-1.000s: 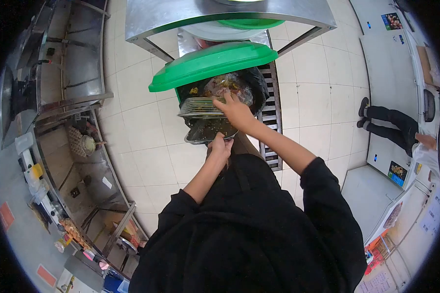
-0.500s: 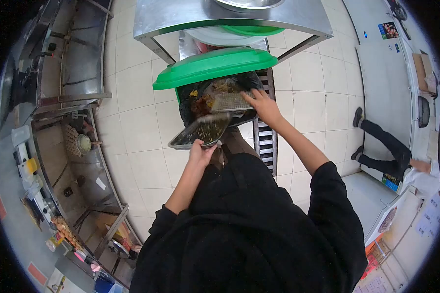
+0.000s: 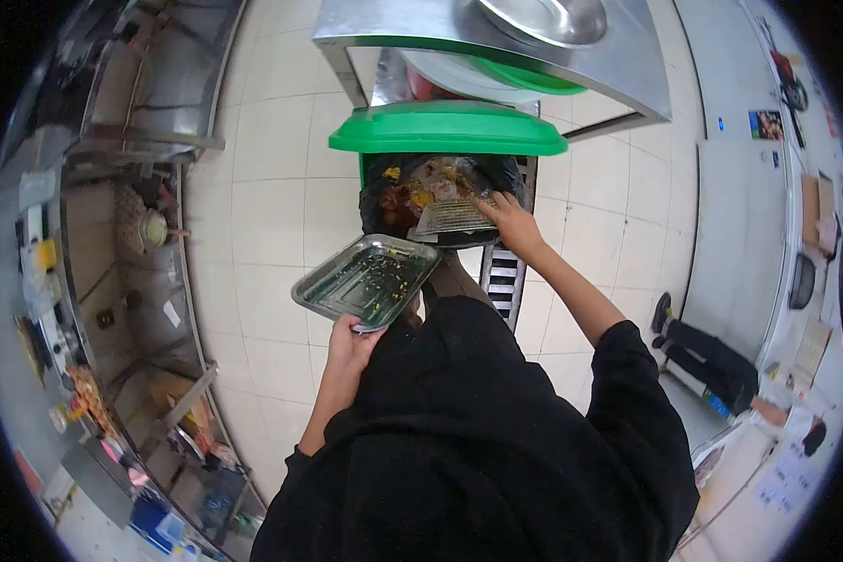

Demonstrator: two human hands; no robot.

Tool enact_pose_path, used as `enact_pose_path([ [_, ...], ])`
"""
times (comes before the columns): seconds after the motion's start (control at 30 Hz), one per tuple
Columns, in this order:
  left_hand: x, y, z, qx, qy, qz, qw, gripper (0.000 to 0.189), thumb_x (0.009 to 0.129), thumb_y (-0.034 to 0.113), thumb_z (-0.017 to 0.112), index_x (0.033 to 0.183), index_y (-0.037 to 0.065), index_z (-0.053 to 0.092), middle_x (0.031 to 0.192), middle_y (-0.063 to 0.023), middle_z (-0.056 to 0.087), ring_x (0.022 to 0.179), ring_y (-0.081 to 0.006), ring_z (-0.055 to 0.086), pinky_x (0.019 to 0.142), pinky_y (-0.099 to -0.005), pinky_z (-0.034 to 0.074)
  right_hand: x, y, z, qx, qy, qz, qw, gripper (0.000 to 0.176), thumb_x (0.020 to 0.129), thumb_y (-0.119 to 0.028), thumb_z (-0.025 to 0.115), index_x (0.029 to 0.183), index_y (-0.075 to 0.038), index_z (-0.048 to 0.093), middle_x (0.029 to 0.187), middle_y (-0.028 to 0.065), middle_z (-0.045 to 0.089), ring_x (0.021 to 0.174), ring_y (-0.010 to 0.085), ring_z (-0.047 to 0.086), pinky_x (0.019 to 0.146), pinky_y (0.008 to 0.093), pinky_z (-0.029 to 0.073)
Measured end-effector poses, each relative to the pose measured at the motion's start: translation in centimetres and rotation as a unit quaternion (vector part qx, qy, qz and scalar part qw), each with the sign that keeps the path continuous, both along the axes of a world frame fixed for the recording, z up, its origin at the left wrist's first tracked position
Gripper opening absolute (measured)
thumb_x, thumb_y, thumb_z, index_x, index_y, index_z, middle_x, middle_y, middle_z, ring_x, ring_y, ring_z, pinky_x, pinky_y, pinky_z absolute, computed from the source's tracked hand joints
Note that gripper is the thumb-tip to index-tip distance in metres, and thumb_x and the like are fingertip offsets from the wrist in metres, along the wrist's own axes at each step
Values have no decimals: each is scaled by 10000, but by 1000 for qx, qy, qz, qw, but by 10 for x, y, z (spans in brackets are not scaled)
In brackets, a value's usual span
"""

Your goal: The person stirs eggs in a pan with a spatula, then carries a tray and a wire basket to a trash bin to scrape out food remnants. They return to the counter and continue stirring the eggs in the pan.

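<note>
My left hand (image 3: 351,348) grips the near edge of a rectangular metal tray (image 3: 361,281), which has yellow and green food bits on it. The tray is held just left of a bin lined with a black bag (image 3: 375,208). Inside the bin lie food scraps (image 3: 412,192). My right hand (image 3: 510,225) is over the bin's right side, its fingers on a perforated metal tray or rack (image 3: 454,216) at the bin's mouth. The green lid (image 3: 450,129) stands tilted up behind the bin.
Beyond the lid stands a steel table (image 3: 496,47) bearing a metal bowl (image 3: 553,17). A floor drain grate (image 3: 503,286) runs beside the bin. Metal shelving (image 3: 192,281) lines the left. Another person's legs (image 3: 707,361) are at the right, near white cabinets (image 3: 735,234).
The tray in my left hand has moved left and levelled, showing more of its inner surface. My right hand remains at the perforated piece. The view has shifted, and the other person's legs appear lower.
</note>
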State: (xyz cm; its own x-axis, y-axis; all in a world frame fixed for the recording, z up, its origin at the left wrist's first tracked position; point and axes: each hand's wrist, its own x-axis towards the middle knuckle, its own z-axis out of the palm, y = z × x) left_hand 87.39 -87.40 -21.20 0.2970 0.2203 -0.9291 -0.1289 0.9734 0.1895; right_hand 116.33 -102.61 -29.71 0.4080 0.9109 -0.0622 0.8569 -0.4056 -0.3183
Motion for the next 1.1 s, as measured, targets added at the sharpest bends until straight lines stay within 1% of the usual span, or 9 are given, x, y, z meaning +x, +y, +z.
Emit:
enact_pose_path([
  [0.17, -53, -2, 14, 88, 52, 45, 994, 413, 658, 10, 350, 1067, -14, 304, 1066, -189, 392, 989, -314, 433, 812, -439, 421, 4, 37, 16, -53, -31, -41, 997, 318, 675, -27, 446, 970, -145, 472, 849, 91, 489, 723, 263, 523, 589, 353, 450],
  [0.33, -110, 4, 14, 141, 61, 174, 973, 394, 666, 41, 356, 1056, -6, 325, 1041, -178, 420, 950, -320, 462, 809, -442, 423, -47, 51, 47, -119, 62, 11, 991, 537, 667, 35, 401, 1158, -182, 384, 1122, 149, 395, 1007, 329, 393, 805, 359, 385],
  [0.43, -167, -2, 0, 154, 20, 256, 954, 370, 666, 70, 373, 1028, -5, 360, 1016, -162, 443, 929, -313, 474, 761, -424, 453, -76, 63, 42, -19, -47, 84, 995, 471, 672, 37, 382, 1108, -132, 441, 1048, 143, 432, 971, 307, 426, 772, 350, 398],
  [0.53, -236, -11, -4, 243, 105, 305, 915, 492, 663, 118, 415, 1133, 106, 270, 1084, -129, 388, 908, -292, 477, 704, -433, 464, -145, 126, 137, 27, -45, 131, 990, 438, 665, 42, 383, 1069, -99, 472, 1040, 149, 463, 990, 303, 434, 794, 338, 379],
  [0.6, -273, -18, 30, 237, 199, 282, 908, 491, 700, 144, 410, 1150, 122, 216, 1114, -132, 351, 934, -299, 465, 680, -426, 466, -195, 166, 201, -15, 24, 119, 993, 483, 628, 97, 353, 1052, -93, 485, 1024, 133, 483, 944, 311, 472, 761, 349, 396],
  [0.73, -362, -37, 31, 306, 241, 308, 868, 540, 712, 168, 419, 1192, 123, 175, 1091, -122, 386, 928, -265, 472, 663, -384, 467, -276, 238, 239, 162, 83, 216, 959, 445, 661, 105, 369, 1064, -61, 456, 955, 123, 519, 866, 273, 521, 745, 340, 396],
  [0.87, -429, -40, 47, 369, 252, 361, 819, 558, 716, 173, 426, 1213, 93, 184, 1079, -106, 415, 917, -230, 480, 646, -354, 468, -378, 299, 207, 109, 323, 215, 915, 328, 802, -149, 450, 1122, -98, 402, 897, 50, 508, 757, 152, 533, 389, 225, 463],
  [0.93, -449, -39, 44, 386, 241, 390, 800, 544, 719, 174, 425, 1208, 61, 213, 1099, -99, 406, 928, -225, 480, 679, -352, 460, -434, 317, 208, 0, 465, 187, 865, 306, 819, -219, 421, 1103, -104, 415, 889, 62, 510, 706, 156, 548, 392, 256, 472],
  [1.1, -484, -22, 26, 402, 102, 556, 721, 434, 740, 216, 413, 1108, -7, 354, 1035, -106, 472, 920, -205, 497, 830, -322, 376, -538, 370, 202, -123, 500, 252, 820, 272, 833, -252, 393, 1039, -93, 473, 841, 64, 510, 643, 155, 551, 412, 289, 445],
])
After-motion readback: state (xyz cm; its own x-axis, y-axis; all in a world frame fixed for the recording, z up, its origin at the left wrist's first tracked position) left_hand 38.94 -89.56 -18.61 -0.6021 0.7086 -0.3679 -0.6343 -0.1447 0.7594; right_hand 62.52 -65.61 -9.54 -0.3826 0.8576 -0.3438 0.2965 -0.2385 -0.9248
